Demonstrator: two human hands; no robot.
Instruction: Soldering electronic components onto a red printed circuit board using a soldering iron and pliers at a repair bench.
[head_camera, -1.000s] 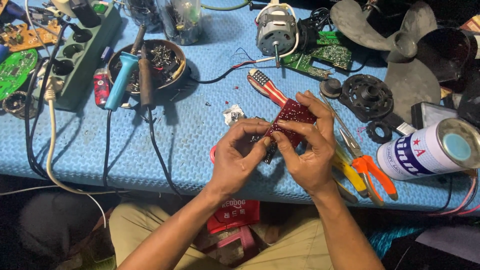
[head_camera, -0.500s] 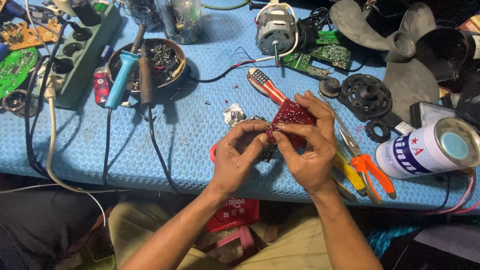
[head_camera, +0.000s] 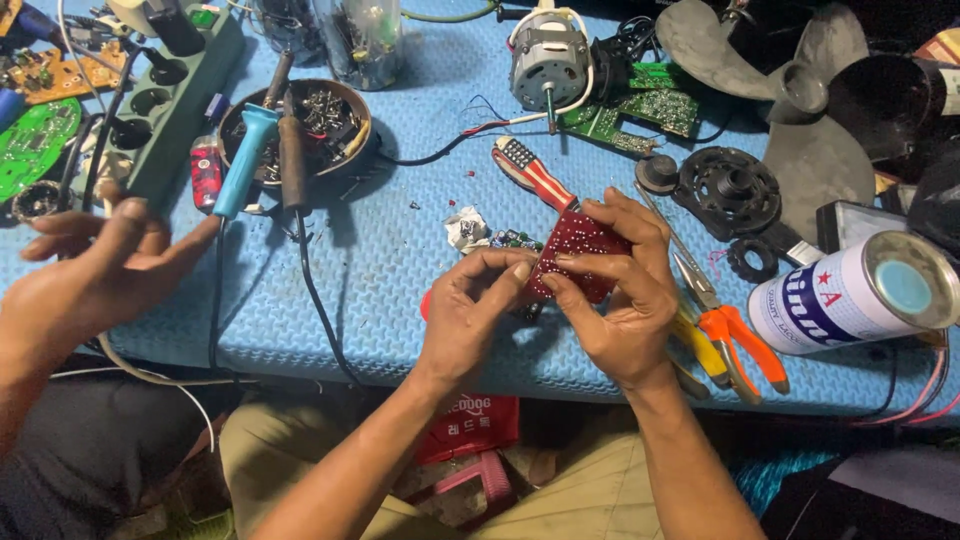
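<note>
two soldering irons (head_camera: 262, 150), one motor (head_camera: 546, 62), one can (head_camera: 855, 295), one red circuit board (head_camera: 575, 250)

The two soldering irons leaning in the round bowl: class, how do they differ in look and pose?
The blue soldering iron has a bright light-blue handle; the brown soldering iron has a dark brown one. The blue one leans left, its handle end past the bowl rim, while the brown one lies nearly straight toward the table edge. Both rest tip-first in the bowl, side by side, each trailing a dark cord, and no hand touches either.

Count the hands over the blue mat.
3. The left hand and right hand pinch a red circuit board at centre; another person's hand reaches in at the left edge.
</note>
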